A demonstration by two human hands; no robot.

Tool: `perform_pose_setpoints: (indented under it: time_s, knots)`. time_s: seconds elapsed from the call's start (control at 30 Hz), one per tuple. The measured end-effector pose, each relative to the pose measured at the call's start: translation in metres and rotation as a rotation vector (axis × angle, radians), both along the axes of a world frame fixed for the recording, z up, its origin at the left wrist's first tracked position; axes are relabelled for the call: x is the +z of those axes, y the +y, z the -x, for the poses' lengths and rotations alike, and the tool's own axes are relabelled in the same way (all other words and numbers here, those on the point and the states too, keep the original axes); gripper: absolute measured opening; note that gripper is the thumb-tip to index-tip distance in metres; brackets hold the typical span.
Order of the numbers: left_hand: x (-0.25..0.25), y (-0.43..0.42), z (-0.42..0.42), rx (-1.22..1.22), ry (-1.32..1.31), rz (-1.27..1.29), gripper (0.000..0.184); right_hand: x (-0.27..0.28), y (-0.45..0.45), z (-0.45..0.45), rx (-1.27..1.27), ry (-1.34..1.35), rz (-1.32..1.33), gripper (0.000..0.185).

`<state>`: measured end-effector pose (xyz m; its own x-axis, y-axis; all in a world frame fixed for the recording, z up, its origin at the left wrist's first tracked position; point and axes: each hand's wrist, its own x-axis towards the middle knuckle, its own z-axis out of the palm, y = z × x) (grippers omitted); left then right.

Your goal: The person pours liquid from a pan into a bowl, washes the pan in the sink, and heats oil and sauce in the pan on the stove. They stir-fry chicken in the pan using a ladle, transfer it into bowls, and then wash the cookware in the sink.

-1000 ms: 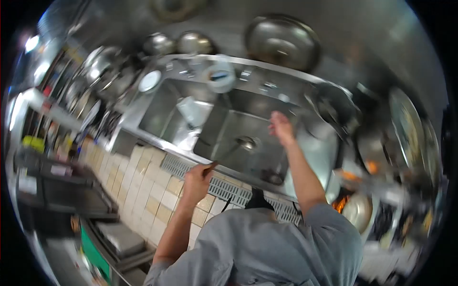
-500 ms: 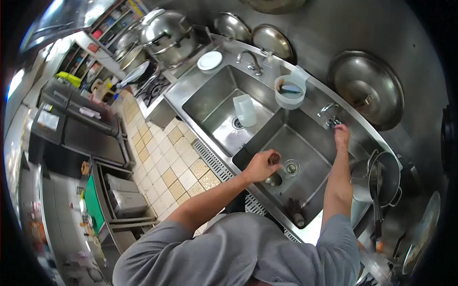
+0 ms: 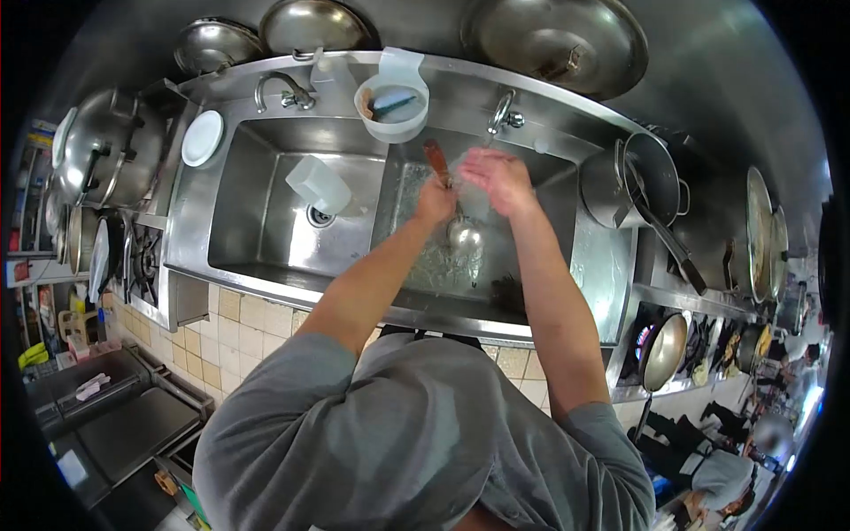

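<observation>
My left hand (image 3: 436,200) is closed around a ladle in the right sink basin (image 3: 558,177). Its reddish-brown wooden handle (image 3: 436,157) sticks up past my fingers, and its round, shiny metal bowl (image 3: 465,234) hangs low in the basin. Beside it, my right hand (image 3: 498,180) is held with fingers stretched out beneath the curved tap (image 3: 502,111). Water runs from this tap around my fingers and splashes over the basin floor. A dark bristly thing (image 3: 508,292) lies near the basin's front, partly covered by my right forearm.
A clear plastic container (image 3: 319,186) lies in the left basin (image 3: 266,168). A white tub (image 3: 390,128) with small items sits behind the divider. A pot (image 3: 611,190) stands right of the sink, a white lid (image 3: 203,138) left. Large metal lids (image 3: 558,44) lean behind. Other people are far right.
My view has turned to the right. Water now runs from the right tap. My right hand has moved from the tap handle to below the spout, and the ladle has come closer to it.
</observation>
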<state>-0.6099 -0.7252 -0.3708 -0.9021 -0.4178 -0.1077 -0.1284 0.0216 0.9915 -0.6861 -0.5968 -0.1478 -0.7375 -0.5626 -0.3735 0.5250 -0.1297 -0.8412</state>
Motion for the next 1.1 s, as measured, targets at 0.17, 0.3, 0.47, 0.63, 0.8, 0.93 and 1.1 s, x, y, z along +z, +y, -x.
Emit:
perform_pose_setpoints:
  time_s: [0.17,0.3,0.47,0.63,0.8,0.93,1.1]
  knots:
    - [0.096,0.006,0.019,0.089,-0.140,0.138,0.036,0.012,-0.013,0.002,-0.049,0.022,0.059,0.035]
    - [0.096,0.026,0.030,-0.041,0.198,0.404,0.025,-0.019,-0.024,0.023,-0.157,0.009,0.091,0.021]
    - [0.165,0.015,0.005,-0.282,0.154,0.303,0.017,-0.132,0.038,0.189,-0.216,0.759,-0.517,0.028]
    - [0.183,-0.002,-0.019,-0.121,0.032,0.236,0.024,-0.156,0.026,0.227,-0.064,0.058,-0.153,0.033]
    - [0.194,-0.008,-0.003,-0.121,-0.018,0.124,0.031,-0.120,-0.001,0.167,0.061,0.369,-0.693,0.053]
    - [0.158,-0.015,0.054,-0.198,-0.058,0.462,0.038,-0.088,0.036,0.076,-0.033,0.487,-0.688,0.046]
    - [0.163,0.058,0.028,-0.775,-0.075,0.388,0.031,-0.021,0.113,-0.085,-0.034,-0.367,0.138,0.091]
